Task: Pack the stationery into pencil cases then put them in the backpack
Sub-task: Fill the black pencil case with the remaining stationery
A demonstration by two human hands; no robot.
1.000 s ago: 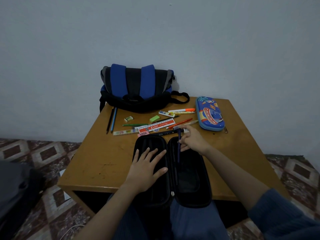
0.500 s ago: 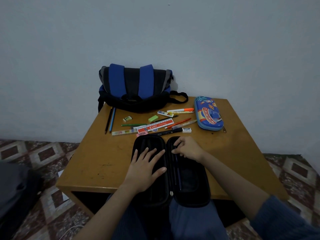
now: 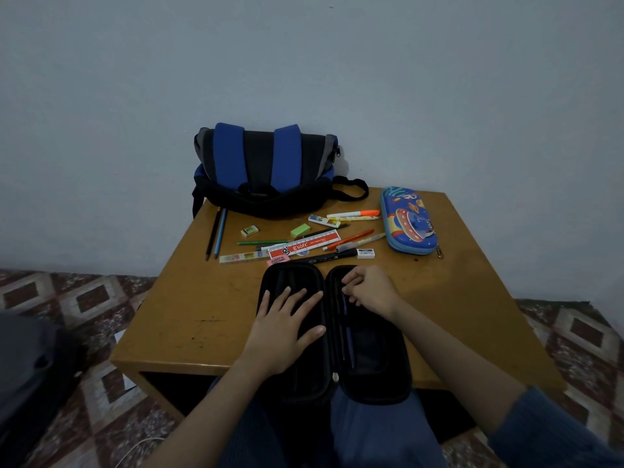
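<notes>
A black case (image 3: pixel 371 376) lay opened flat at the near edge of the desk (image 3: pixel 189 309), its near end hanging over the person's lap. The left hand (image 3: pixel 287 329) lay palm down on the case's left half, fingers spread and flat, gripping nothing. The right hand (image 3: pixel 371 292) rested over the far end of the right half, fingers curled loosely inward; whether they pinched anything could not be told. Just under that hand a blue pen (image 3: pixel 347 332) lay lengthwise inside the right half, with another thin dark stick beside it. Just beyond both hands the loose stationery was strewn across the desk: a black marker (image 3: pixel 324 257) and a white eraser (image 3: pixel 366 253) nearest the right hand's knuckles, a red ruler (image 3: pixel 304 246) and a pale ruler (image 3: pixel 243 257) beyond the left hand, an orange pen (image 3: pixel 351 238), a green pencil (image 3: pixel 263 242), a green eraser (image 3: pixel 300 230), a small yellow eraser (image 3: pixel 250 231) and an orange-capped highlighter (image 3: pixel 353 213). Two pencils (image 3: pixel 216 233), one dark and one blue, lay side by side farther out to the left. A closed blue case (image 3: pixel 407 224) with cartoon prints sat beyond and to the right of the right hand. The backpack (image 3: pixel 263 170), blue and black, stood against the wall at the far edge, well apart from both hands.
</notes>
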